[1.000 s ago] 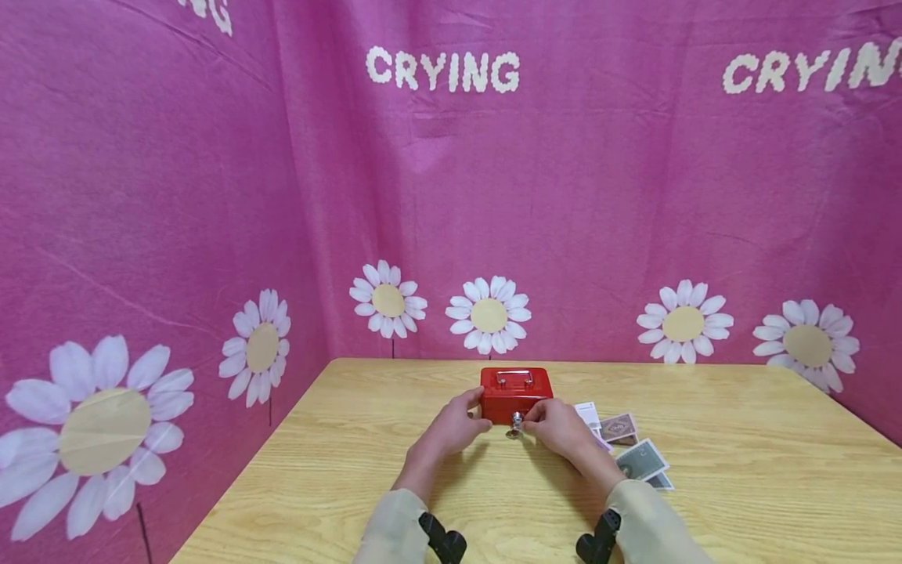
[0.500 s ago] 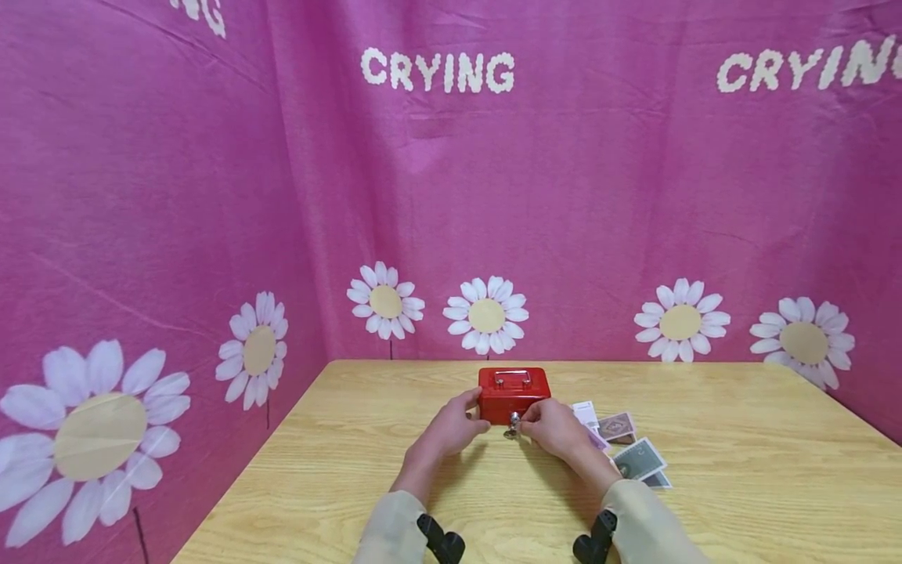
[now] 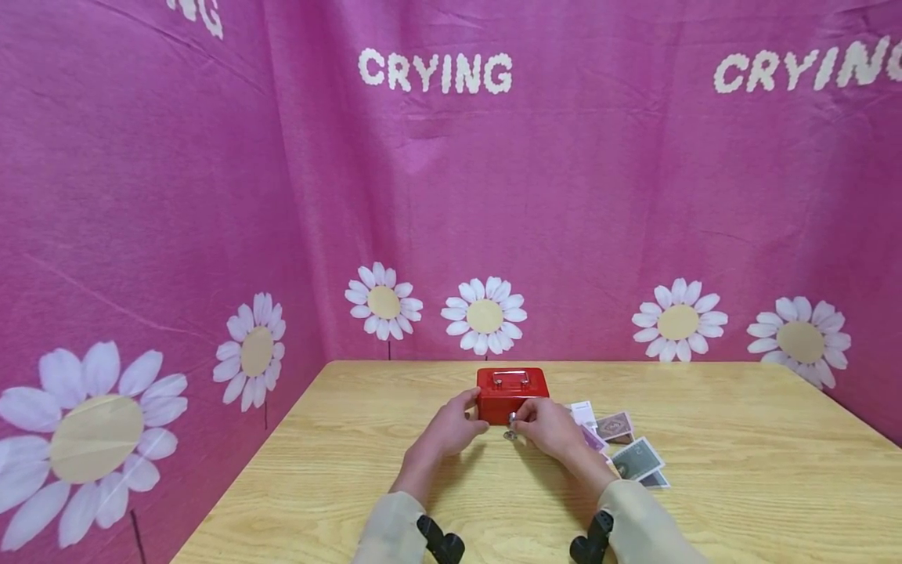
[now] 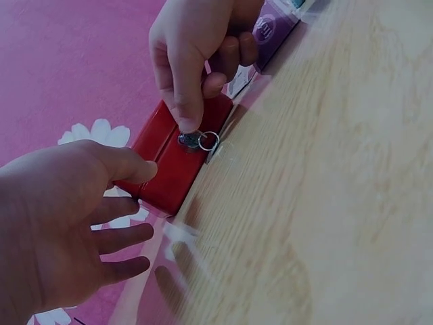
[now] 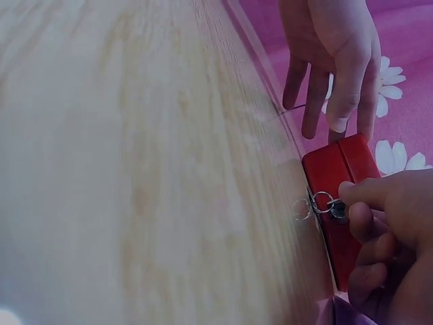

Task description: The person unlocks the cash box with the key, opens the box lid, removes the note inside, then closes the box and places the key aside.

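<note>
A small red cash box (image 3: 496, 406) with a metal carry handle (image 3: 510, 379) sits closed on the wooden table. Its round lock is on the front, with a key (image 5: 334, 202) in it and a key ring (image 4: 209, 141) hanging off. My right hand (image 3: 551, 427) pinches the key between thumb and index finger, the other fingers curled; it hides part of the lock. My left hand (image 3: 454, 425) is at the box's left end, thumb touching the front near the corner. Its other fingers are spread fairly straight, some beyond the box, as the left wrist view shows.
Right of the box lie several paper banknotes: a green one (image 3: 638, 459), a brown one (image 3: 615, 427), a purple one (image 3: 594, 439) and a whitish one (image 3: 582, 413). A pink curtain with daisies (image 3: 485, 316) stands behind the table (image 3: 740, 470) and on its left.
My right hand has shifted slightly left and turned at the key, covering more of the lock. The left hand stays at the box. The whole view has drifted a little.
</note>
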`<state>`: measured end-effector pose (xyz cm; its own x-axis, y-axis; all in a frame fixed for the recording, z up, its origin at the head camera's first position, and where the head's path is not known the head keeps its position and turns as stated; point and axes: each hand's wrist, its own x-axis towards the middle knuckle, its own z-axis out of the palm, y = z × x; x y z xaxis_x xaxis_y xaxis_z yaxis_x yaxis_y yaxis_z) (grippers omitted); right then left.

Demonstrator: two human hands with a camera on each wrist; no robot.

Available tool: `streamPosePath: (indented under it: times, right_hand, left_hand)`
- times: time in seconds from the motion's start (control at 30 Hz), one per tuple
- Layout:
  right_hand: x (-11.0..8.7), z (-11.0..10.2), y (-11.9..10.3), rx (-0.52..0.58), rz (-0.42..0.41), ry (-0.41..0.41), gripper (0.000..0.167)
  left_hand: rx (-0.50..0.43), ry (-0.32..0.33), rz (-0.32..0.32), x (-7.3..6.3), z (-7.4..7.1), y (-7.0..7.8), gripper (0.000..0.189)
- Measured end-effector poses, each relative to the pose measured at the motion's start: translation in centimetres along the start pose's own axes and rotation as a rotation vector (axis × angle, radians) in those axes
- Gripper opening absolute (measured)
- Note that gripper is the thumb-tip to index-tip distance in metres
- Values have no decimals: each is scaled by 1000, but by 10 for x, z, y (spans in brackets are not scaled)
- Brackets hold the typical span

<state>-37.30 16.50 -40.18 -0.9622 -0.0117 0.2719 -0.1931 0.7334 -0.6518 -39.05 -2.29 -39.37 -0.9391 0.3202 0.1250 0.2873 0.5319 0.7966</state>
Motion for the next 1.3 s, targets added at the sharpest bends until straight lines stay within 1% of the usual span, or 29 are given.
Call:
streamPosePath:
  times: [0.07, 0.17, 0.37, 0.5, 0.63, 0.77, 1.0, 1.17, 1.3]
  right_hand:
    - [1, 2, 0, -31, 3, 4, 11]
    - [2, 5, 2, -66, 9, 3, 15]
    - [4, 11, 7, -86, 30, -23, 23]
    - [5, 13, 8, -79, 11, -36, 24]
    - [5, 12, 7, -72, -28, -43, 24]
    - [5, 12, 5, -93, -56, -33, 23]
    - [5, 10, 1, -124, -63, -29, 25]
    - [5, 9, -2, -159, -95, -15, 24]
    - [5, 8, -4, -154, -100, -17, 24]
  left_hand:
    - [41, 12, 9, 0, 1, -1, 64]
    - [113, 32, 47, 1, 2, -2, 63]
    - [251, 48, 120, 3, 7, -5, 62]
    - [321, 44, 136, 4, 9, -4, 61]
    - [360, 50, 124, 5, 10, -2, 61]
    - [405, 54, 115, 4, 10, 0, 63]
    - [487, 62, 87, 5, 13, 3, 64]
    - [531, 62, 85, 4, 12, 8, 62]
    - [592, 62, 75, 6, 11, 12, 61]
